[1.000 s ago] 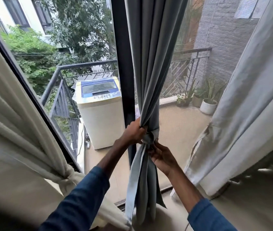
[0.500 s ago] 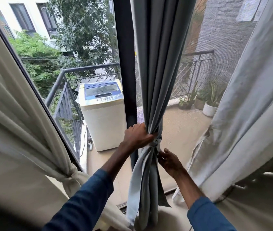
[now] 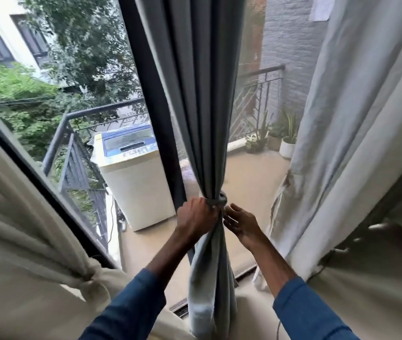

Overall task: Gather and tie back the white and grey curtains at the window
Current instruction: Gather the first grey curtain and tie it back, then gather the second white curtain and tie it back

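A grey curtain (image 3: 200,99) hangs gathered in front of the dark window post, cinched by a grey knot (image 3: 218,201) at waist height. My left hand (image 3: 196,215) grips the bunched fabric just left of the knot. My right hand (image 3: 240,220) is beside the knot on the right, fingers spread and relaxed, its fingertips at the fabric just below the knot. A white curtain (image 3: 18,217) on the left is tied with a white knot (image 3: 92,273). Another pale curtain (image 3: 356,133) hangs on the right.
Beyond the glass lies a balcony with a washing machine (image 3: 133,177), a dark metal railing (image 3: 72,133) and potted plants (image 3: 285,141). The window's bottom track (image 3: 246,272) runs along the floor by the curtain's foot.
The view has tilted so the knot sits higher in frame. My right hand has let go of the tie and opened beside it. My left hand keeps its grip on the gathered fabric.
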### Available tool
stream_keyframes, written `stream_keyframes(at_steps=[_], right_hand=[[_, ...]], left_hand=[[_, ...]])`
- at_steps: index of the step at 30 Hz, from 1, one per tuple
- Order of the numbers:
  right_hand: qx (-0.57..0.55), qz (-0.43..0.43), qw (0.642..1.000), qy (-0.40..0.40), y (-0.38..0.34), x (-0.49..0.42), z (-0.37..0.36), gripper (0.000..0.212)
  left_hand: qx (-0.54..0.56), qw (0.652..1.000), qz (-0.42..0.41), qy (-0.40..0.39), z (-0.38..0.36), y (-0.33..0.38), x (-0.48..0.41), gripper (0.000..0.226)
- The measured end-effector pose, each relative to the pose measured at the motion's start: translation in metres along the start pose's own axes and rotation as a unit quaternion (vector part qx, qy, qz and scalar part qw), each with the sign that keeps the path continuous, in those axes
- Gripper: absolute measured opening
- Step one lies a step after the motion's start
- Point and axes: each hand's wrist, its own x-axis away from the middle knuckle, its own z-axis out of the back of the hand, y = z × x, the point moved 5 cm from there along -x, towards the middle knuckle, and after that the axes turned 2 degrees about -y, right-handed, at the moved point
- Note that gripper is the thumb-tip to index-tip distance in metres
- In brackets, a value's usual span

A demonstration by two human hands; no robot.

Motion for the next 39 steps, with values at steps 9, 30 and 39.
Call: stream_keyframes(at_steps=[9, 30, 39], right_hand=[[0.147, 0.11, 0.98, -0.081, -0.139, 0.025, 0.019, 0.026], [0.34, 0.652, 0.676, -0.039, -0.677, 0.255, -0.046, 0.013], [0.364, 0.714, 0.594, 0.073, -0.779, 0.261, -0.109, 0.055]], left_hand=[[-0.092, 0.993, -0.064, -0.043, -0.002, 0.115, -0.016, 0.039], [0.21, 0.797, -0.233, 0.516, 0.372, 0.486, -0.072, 0.055], [0.166, 0.739, -0.222, 0.614, 0.516, 0.511, -0.088, 0.081]])
